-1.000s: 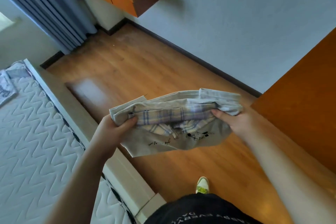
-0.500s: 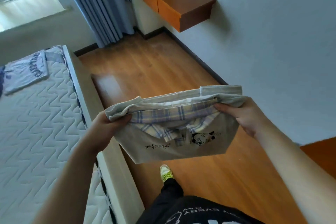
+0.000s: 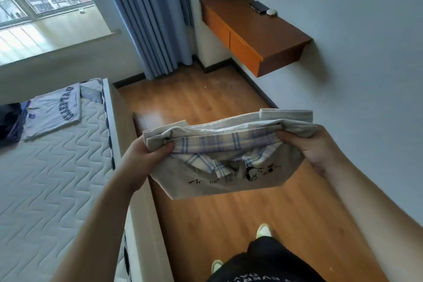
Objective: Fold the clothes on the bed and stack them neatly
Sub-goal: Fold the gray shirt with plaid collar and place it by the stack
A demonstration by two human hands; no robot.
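A folded beige shirt (image 3: 229, 181) with a plaid collar and a small black print hangs in the air over the wooden floor, just right of the bed. My left hand (image 3: 146, 155) grips its left end and my right hand (image 3: 311, 151) grips its right end, thumbs on top. On the quilted mattress (image 3: 50, 181) at the far left lies a folded white T-shirt (image 3: 55, 112) with dark lettering. A dark garment (image 3: 10, 121) sits beside it at the frame's left edge.
The bed frame's pale edge (image 3: 137, 224) runs between mattress and floor. A wall-mounted wooden shelf (image 3: 251, 30) with a remote and a small white object hangs at the upper right. Blue curtains (image 3: 148, 18) and a window stand behind. My feet show below.
The view has swung left and up, bringing the window, the curtains and the folded T-shirt on the bed into sight. Both hands keep the same hold on the shirt.
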